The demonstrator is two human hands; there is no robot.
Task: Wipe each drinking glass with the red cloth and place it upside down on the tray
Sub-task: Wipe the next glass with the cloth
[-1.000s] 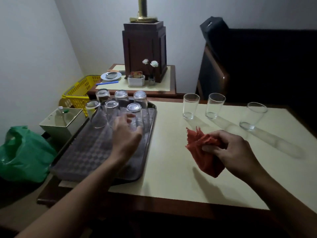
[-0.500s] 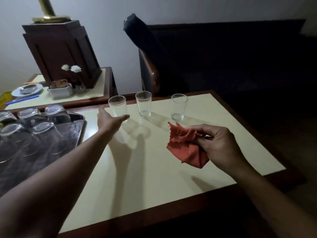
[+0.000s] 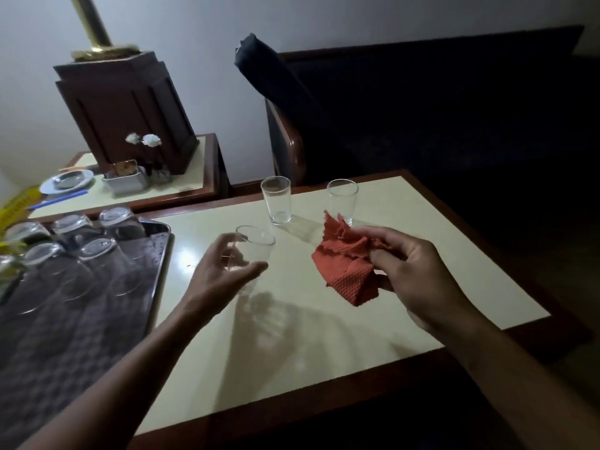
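My left hand curls around an upright clear drinking glass, lifted above the cream table. My right hand pinches the crumpled red cloth, just right of that glass. Two more upright glasses stand farther back on the table, one in the middle and one to its right, partly behind the cloth. The dark tray lies at the left, and several glasses stand upside down on it.
The cream table has a brown wooden rim. Behind it a side table holds a dark wooden lamp base, a small plate and a white holder. A dark chair stands at the back right.
My left hand left the tray, reached to the leftmost glass and has taken hold of it, drawing it nearer to me. My right hand kept the red cloth.
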